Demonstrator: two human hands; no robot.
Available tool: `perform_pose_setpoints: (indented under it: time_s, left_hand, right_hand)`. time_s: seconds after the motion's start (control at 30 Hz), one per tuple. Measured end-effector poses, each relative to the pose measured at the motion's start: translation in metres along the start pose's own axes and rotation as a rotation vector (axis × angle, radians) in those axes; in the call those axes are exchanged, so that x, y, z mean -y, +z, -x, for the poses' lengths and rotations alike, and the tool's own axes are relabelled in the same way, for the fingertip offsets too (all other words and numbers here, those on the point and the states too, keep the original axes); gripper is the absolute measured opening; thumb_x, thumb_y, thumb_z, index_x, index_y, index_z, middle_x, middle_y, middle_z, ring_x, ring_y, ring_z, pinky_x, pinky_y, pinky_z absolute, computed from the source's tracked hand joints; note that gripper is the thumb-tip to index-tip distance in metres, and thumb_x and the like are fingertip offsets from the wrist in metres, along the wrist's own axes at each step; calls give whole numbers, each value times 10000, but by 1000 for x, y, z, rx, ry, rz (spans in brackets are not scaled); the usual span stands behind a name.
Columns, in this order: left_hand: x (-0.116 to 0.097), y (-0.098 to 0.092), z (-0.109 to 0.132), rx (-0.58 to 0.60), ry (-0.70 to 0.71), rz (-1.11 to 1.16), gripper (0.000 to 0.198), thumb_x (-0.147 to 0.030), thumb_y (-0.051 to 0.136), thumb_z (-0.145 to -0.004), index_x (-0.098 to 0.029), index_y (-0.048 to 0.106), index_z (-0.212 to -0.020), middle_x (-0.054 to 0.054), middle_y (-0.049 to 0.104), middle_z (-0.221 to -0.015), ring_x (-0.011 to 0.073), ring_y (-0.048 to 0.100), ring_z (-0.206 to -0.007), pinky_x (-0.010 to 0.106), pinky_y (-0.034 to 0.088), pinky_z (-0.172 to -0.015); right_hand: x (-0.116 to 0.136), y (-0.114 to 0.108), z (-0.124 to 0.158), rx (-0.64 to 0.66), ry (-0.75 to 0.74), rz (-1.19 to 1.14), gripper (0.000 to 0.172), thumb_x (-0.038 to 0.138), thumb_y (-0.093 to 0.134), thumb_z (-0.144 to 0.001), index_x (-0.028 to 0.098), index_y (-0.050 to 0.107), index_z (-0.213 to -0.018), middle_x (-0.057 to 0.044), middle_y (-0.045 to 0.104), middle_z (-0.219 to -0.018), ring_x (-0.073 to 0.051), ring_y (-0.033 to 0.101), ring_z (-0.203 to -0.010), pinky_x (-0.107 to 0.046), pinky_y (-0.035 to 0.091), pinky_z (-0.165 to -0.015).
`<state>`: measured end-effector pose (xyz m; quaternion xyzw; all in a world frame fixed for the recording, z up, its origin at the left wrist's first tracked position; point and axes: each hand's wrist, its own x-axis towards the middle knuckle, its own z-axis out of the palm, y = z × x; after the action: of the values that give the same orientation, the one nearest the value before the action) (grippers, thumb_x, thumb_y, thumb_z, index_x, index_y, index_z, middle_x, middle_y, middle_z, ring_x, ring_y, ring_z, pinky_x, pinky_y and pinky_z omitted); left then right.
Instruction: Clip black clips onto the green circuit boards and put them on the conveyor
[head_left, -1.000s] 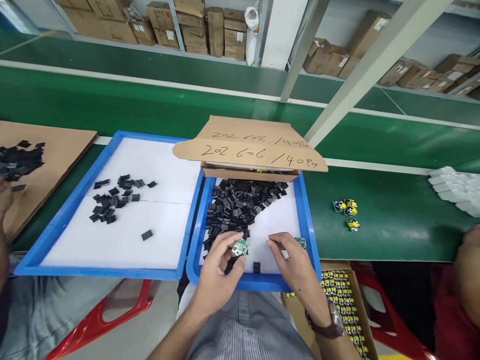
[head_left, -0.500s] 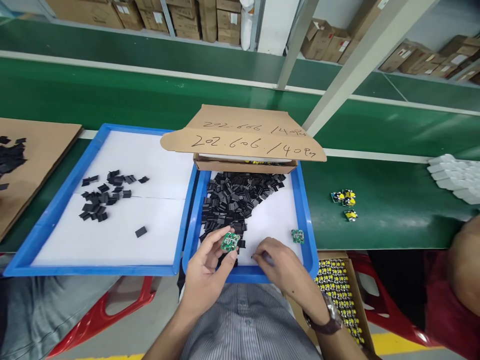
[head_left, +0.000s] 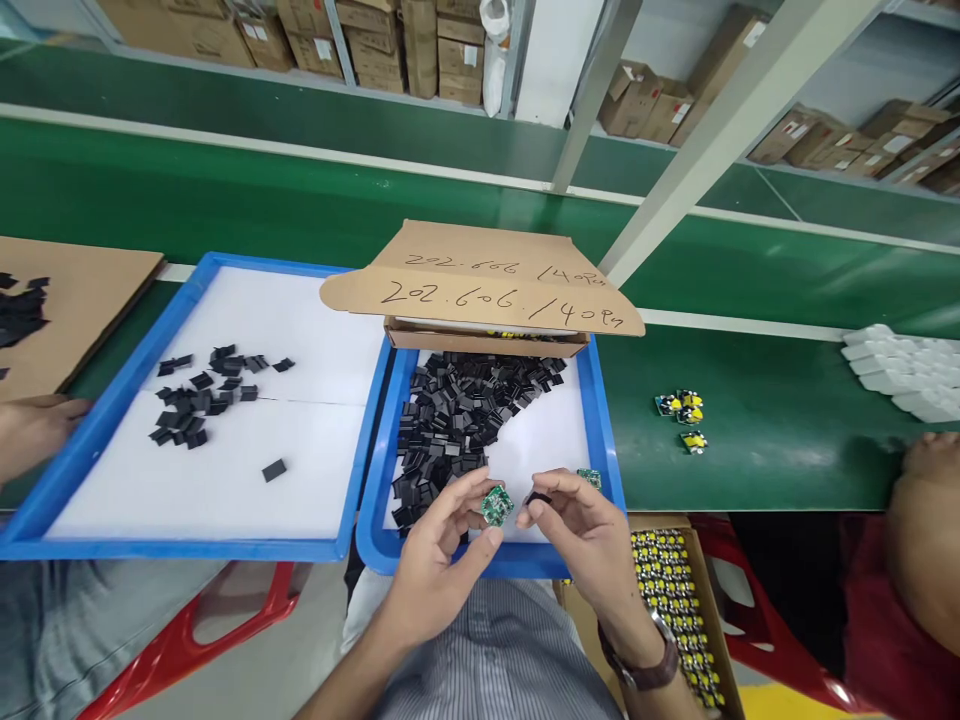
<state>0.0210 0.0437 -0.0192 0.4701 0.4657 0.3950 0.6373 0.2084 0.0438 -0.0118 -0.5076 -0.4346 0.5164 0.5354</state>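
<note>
Between the thumb and fingers of my left hand is a small green circuit board, its component side facing up. My right hand pinches a small black plastic piece just to the right of that board; the two do not touch. Both hands are above the near edge of a blue-rimmed white tray. A heap of similar black pieces covers the tray's left and far parts. Partly behind my right hand, another green circuit board lies by the tray's right rim.
A second blue-rimmed tray on the left carries scattered black pieces. An open cardboard box stands at the back. Yellow-topped boards lie on the green table; a carton of them is below right. People sit on both sides, one hand at left.
My right hand has risen from the tray floor, turned, and brought a black piece up beside the circuit board. My left hand has shifted slightly right and down. A co-worker's hand has appeared at left.
</note>
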Motion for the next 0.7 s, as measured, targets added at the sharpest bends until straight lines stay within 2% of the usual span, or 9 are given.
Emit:
perform_pose_setpoints:
  time_s: [0.1, 0.17, 0.23, 0.33, 0.47, 0.7]
  left_hand:
    - [-6, -1, -1, 20, -11, 27, 440, -344, 650, -967, -275, 593, -1398, 106, 692, -1336, 271, 670, -1228, 437, 585, -1027]
    - [-11, -3, -2, 55, -22, 43, 390, -348, 621, -986, -279, 624, -1370, 92, 725, -1263, 263, 696, -1176, 422, 611, -981]
    - [-14, -5, -2, 80, -31, 62, 378, -338, 605, -997, -292, 629, -1371, 79, 732, -1245, 257, 705, -1155, 421, 617, -972]
    - [-13, -5, -1, 105, -29, 111, 389, -316, 605, -1000, -306, 618, -1388, 73, 692, -1339, 263, 675, -1223, 446, 586, -1035]
    - [-6, -6, 2, 91, -15, 88, 382, -281, 648, -977, -311, 642, -1358, 67, 661, -1386, 258, 615, -1311, 432, 522, -1116]
    - [-4, -7, 0, 91, 25, 74, 332, -238, 701, -940, -335, 721, -1256, 54, 661, -1342, 217, 678, -1181, 315, 591, -990]
  right_hand:
    - [2, 0, 2, 29, -106, 43, 88, 195, 707, -913, 249, 757, -961, -46, 713, -897, -199, 698, -881, -349, 593, -800]
    - [2, 0, 4, 14, -117, 45, 114, 165, 709, -909, 262, 759, -941, -36, 732, -896, -188, 693, -912, -326, 585, -831]
    - [1, 1, 7, -2, -81, 35, 158, 151, 720, -905, 282, 762, -982, -25, 748, -926, -170, 705, -897, -295, 592, -813]
    - [0, 5, 12, 18, -64, 37, 226, 147, 722, -910, 311, 769, -1059, -25, 747, -966, -167, 707, -893, -284, 598, -775]
    - [0, 11, 12, 51, -111, 89, 204, 135, 700, -926, 293, 780, -1025, -40, 728, -950, -188, 690, -907, -320, 578, -784]
    - [-4, 15, 14, 9, -136, 158, 190, 132, 692, -927, 279, 773, -1015, -19, 687, -851, -166, 651, -793, -298, 520, -702]
